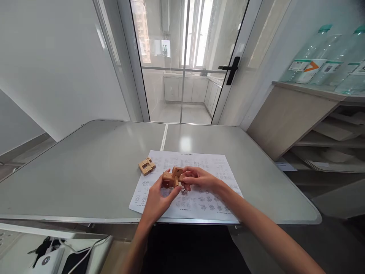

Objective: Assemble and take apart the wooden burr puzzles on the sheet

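Observation:
Several numbered wooden puzzle pieces, partly fitted together as a wooden puzzle [177, 172], are held just over the printed sheet [211, 167]. My left hand [161, 198] is closed around their left and near side, thumb along the front. From the right, my right hand [196, 179] has its fingers closed at the puzzle's right side, pinching a part mostly hidden by the fingers. A second group of wooden blocks [147, 166], joined flat with a gap in the middle, lies at the sheet's upper left edge. Rows of small diagrams cover the sheet.
The grey table [85, 171] reaches a glass door [182, 95] at the back. Shelves [308, 114] with large plastic bottles [310, 57] stand at the right. Below the table's left front are a white device [49, 260], cables and a dark flat object [75, 262].

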The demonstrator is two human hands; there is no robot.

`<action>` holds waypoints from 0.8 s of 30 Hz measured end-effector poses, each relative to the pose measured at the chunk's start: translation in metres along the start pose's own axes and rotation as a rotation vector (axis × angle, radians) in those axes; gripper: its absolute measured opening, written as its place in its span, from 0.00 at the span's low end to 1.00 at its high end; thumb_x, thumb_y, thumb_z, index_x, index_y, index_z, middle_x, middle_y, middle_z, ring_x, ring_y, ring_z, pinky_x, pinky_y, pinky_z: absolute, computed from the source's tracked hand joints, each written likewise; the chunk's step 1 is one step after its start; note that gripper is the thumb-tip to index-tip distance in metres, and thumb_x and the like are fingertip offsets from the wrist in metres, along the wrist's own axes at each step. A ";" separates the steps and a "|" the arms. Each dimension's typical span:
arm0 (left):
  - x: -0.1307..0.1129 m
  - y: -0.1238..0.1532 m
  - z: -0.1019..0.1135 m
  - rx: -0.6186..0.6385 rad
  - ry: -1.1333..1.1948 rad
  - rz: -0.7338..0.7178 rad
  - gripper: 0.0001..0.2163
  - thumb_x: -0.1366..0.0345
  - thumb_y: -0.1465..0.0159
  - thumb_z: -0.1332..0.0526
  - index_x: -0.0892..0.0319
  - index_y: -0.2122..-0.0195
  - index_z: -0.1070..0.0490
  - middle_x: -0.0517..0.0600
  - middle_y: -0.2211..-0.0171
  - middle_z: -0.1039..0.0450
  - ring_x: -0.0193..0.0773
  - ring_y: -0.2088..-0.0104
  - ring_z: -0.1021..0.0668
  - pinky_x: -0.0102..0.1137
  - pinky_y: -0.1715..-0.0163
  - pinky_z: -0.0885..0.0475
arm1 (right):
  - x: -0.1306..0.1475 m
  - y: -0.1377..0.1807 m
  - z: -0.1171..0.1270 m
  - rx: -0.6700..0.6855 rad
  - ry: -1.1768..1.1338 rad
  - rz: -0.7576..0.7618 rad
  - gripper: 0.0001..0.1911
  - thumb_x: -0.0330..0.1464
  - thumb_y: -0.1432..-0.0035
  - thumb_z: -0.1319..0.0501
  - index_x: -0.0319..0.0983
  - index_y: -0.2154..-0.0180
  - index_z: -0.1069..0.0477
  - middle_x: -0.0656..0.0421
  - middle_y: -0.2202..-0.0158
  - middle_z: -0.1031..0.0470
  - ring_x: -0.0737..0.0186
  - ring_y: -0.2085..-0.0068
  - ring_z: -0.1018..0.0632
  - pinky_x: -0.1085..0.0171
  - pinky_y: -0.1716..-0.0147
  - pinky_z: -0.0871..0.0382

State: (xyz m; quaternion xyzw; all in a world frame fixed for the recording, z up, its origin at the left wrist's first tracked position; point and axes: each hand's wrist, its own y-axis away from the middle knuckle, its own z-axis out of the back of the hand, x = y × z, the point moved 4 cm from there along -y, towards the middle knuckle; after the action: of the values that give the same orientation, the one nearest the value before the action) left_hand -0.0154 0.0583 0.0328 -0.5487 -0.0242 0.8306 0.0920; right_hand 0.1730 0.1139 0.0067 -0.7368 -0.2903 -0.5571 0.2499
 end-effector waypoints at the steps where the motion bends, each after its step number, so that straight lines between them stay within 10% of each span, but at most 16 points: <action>1: 0.001 -0.001 -0.001 -0.004 -0.002 0.001 0.25 0.50 0.36 0.32 0.54 0.41 0.28 0.53 0.47 0.19 0.48 0.52 0.17 0.44 0.45 0.24 | -0.001 0.000 0.003 -0.028 -0.025 -0.002 0.18 0.41 0.39 0.27 0.38 0.54 0.27 0.61 0.69 0.22 0.64 0.70 0.21 0.63 0.65 0.26; 8: 0.013 -0.004 -0.001 -0.066 0.082 0.033 0.29 0.50 0.33 0.34 0.55 0.35 0.35 0.54 0.48 0.20 0.45 0.51 0.18 0.42 0.45 0.23 | 0.003 0.000 0.026 -0.336 -0.232 0.065 0.18 0.38 0.44 0.25 0.38 0.55 0.21 0.58 0.66 0.20 0.67 0.70 0.22 0.65 0.67 0.26; 17: 0.006 -0.001 -0.003 0.010 -0.018 -0.021 0.20 0.51 0.30 0.38 0.55 0.42 0.28 0.52 0.53 0.19 0.42 0.56 0.17 0.39 0.53 0.21 | 0.015 0.023 0.073 -1.113 -0.180 0.372 0.17 0.38 0.47 0.27 0.40 0.58 0.27 0.59 0.67 0.20 0.65 0.71 0.22 0.66 0.71 0.26; 24: 0.001 0.000 -0.002 0.023 -0.067 -0.028 0.19 0.50 0.30 0.38 0.54 0.44 0.25 0.52 0.54 0.18 0.45 0.55 0.17 0.35 0.60 0.21 | 0.006 0.035 0.099 -1.300 -0.138 0.391 0.10 0.38 0.42 0.34 0.44 0.60 0.31 0.60 0.64 0.22 0.64 0.69 0.20 0.66 0.73 0.23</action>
State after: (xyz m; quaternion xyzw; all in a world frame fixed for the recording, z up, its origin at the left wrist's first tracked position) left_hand -0.0137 0.0581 0.0312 -0.5193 -0.0254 0.8473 0.1089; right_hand 0.2660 0.1587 -0.0141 -0.8100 0.2266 -0.5146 -0.1666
